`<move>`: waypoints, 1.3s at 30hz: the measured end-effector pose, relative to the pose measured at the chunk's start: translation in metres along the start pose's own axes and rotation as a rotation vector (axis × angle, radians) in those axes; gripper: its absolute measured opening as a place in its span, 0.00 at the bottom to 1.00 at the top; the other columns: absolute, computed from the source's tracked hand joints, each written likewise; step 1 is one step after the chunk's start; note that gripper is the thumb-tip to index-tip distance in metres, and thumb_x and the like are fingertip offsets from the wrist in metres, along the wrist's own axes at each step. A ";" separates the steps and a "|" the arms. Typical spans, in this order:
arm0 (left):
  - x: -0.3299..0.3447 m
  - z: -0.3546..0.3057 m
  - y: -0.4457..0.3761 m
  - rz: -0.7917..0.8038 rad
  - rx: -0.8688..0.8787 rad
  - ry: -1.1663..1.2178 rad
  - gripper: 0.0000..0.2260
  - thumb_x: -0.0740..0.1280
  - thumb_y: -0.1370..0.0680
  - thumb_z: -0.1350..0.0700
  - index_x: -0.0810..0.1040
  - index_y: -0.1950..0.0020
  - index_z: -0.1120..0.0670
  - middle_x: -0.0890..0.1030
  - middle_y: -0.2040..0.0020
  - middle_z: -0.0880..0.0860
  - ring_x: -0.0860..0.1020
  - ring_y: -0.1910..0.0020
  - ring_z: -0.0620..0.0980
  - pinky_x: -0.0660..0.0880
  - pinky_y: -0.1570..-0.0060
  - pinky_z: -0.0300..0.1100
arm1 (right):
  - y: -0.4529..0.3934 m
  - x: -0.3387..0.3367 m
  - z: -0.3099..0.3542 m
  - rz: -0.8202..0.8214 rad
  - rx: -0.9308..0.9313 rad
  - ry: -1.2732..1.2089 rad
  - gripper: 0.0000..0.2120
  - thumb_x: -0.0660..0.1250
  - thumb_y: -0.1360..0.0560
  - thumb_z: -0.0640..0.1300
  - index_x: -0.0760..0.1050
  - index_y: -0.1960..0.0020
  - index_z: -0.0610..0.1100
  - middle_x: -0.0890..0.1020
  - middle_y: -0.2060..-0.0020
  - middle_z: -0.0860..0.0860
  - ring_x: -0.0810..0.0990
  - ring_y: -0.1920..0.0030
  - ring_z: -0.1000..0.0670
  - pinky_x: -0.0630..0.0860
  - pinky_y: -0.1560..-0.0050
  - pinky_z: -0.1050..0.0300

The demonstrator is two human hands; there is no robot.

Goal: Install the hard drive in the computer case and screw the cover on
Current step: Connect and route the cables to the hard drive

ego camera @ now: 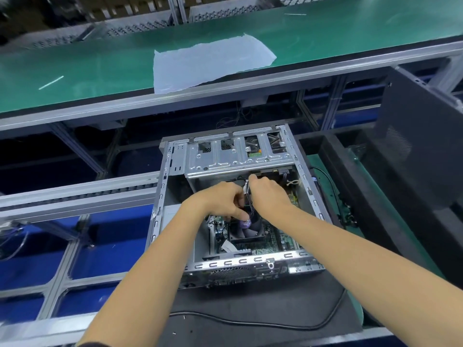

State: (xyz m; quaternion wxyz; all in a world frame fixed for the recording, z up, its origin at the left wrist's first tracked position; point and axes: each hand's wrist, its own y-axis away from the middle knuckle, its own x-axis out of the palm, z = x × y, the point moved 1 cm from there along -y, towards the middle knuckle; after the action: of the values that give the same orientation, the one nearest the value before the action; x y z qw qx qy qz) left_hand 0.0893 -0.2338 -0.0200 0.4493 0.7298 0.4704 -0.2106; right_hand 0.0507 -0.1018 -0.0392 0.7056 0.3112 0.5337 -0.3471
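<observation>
**Hard drive cabling risks a snag inside the case**

The hard drive itself cannot be made out; it is probably under the drive cage (pixel 238 156) at the far end of the open computer case (pixel 160 196). Both hands meet over the cooler fan (pixel 246 229). The right hand (pixel 269 196) pinches the wire bundle (pixel 246 190); the left hand (pixel 220 202) curls beside it, its grip unclear. Pulling hard could unseat a connector or leave wires in the fan. The cover (pixel 413 146) leans at right
</observation>
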 end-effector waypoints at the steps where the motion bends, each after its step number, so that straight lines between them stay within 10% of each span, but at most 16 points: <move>1: 0.002 -0.001 -0.002 0.011 -0.023 -0.081 0.18 0.77 0.33 0.48 0.75 0.53 0.56 0.81 0.58 0.53 0.80 0.63 0.50 0.78 0.59 0.48 | -0.001 0.000 -0.001 0.007 0.011 -0.050 0.10 0.61 0.24 0.30 0.66 0.46 0.39 0.76 0.58 0.42 0.78 0.54 0.37 0.66 0.64 0.50; 11: 0.004 0.006 -0.016 -0.269 -0.082 -0.412 0.09 0.67 0.29 0.58 0.68 0.63 0.57 0.75 0.63 0.54 0.72 0.65 0.54 0.66 0.70 0.43 | -0.007 -0.022 -0.018 0.228 0.006 -0.331 0.06 0.63 0.22 0.35 0.76 0.47 0.41 0.78 0.50 0.45 0.78 0.51 0.44 0.78 0.49 0.49; 20: 0.006 0.002 -0.024 -0.197 -0.161 -0.722 0.06 0.61 0.26 0.66 0.74 0.52 0.59 0.76 0.53 0.58 0.78 0.53 0.59 0.69 0.63 0.46 | -0.013 -0.049 -0.040 0.219 -0.219 -0.413 0.07 0.64 0.21 0.40 0.79 0.55 0.46 0.80 0.65 0.56 0.77 0.69 0.62 0.70 0.68 0.69; 27: -0.017 -0.040 -0.030 -0.327 0.187 -0.089 0.08 0.67 0.30 0.57 0.74 0.69 0.57 0.75 0.74 0.53 0.68 0.75 0.48 0.63 0.74 0.40 | -0.027 -0.063 -0.047 -0.153 -0.109 -0.603 0.13 0.64 0.21 0.42 0.77 0.62 0.37 0.79 0.69 0.43 0.73 0.68 0.50 0.69 0.64 0.56; 39: -0.001 -0.045 -0.050 -0.697 0.190 0.083 0.10 0.63 0.23 0.54 0.77 0.62 0.57 0.77 0.70 0.52 0.73 0.70 0.53 0.73 0.67 0.50 | -0.015 -0.042 -0.061 -0.298 0.038 -0.443 0.08 0.59 0.20 0.41 0.76 0.54 0.41 0.79 0.65 0.47 0.75 0.63 0.46 0.71 0.65 0.52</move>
State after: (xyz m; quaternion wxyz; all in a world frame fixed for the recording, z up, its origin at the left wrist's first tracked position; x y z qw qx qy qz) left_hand 0.0403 -0.1881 -0.0192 0.2611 0.5719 0.6872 -0.3639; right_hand -0.0026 -0.0539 -0.0142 0.7402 0.1588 0.3996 -0.5169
